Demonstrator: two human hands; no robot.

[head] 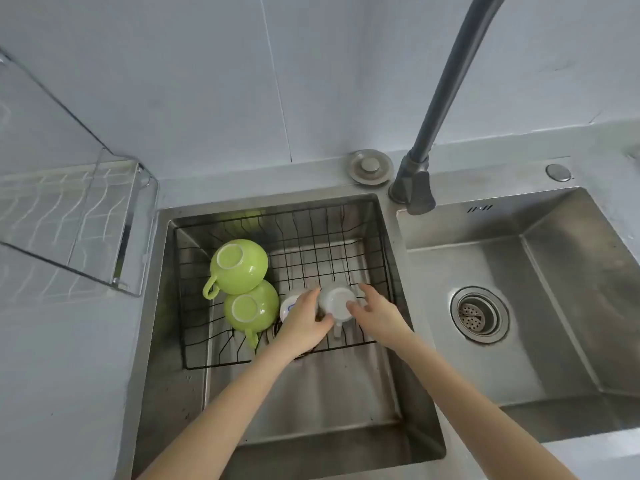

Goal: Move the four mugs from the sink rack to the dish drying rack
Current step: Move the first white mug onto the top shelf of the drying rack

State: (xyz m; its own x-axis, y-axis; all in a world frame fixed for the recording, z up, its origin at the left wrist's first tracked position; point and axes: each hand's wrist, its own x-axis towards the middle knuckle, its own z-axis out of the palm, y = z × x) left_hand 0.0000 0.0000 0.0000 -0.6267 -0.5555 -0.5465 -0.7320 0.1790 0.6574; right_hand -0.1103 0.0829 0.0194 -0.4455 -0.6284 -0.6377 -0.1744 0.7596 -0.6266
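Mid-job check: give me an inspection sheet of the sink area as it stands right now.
Surface: grey countertop around a double steel sink.
Job's things: two green mugs and two white mugs, all upside down in the black sink rack; dish drying rack at left, no mugs seen in it.
Clutter: nothing seen.
Grippers: left hand and right hand reach the white mugs; grasp not clear.
Cables: nothing seen.
Surroundings: faucet, drain strainer, tiled wall.
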